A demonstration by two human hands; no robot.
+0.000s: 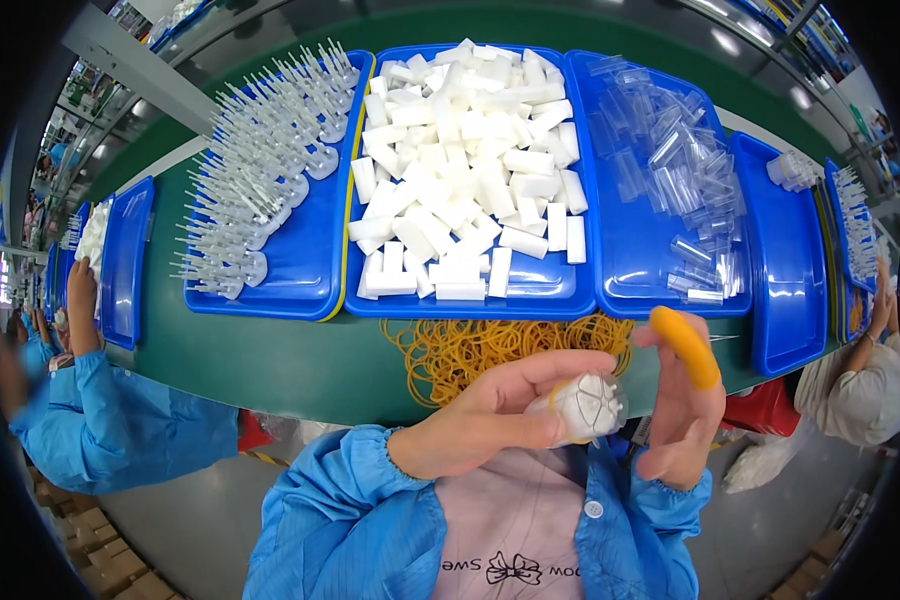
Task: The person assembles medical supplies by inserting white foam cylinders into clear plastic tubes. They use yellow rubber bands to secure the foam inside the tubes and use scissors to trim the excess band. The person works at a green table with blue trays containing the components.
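Note:
My left hand (475, 415) is closed around a white part in a clear sleeve (592, 406), pinched between thumb and fingers in front of my chest. Dark lines cross the part's rounded white end, and small white tips stick out beside it. Just to its right is my right hand (682, 415), holding nothing, its fingers apart and an orange finger cot (685, 346) on one of them. Behind my left hand, a heap of yellow-orange rubber bands (450, 350) lies on the green table (270, 352).
Blue trays line the table: white stemmed plastic parts (260, 190) at left, white foam blocks (460, 160) in the middle, clear plastic tubes (680, 170) at right. Another blue tray (795, 310) stands farther right. People in blue (120, 420) and pale clothing (855, 390) work at either side.

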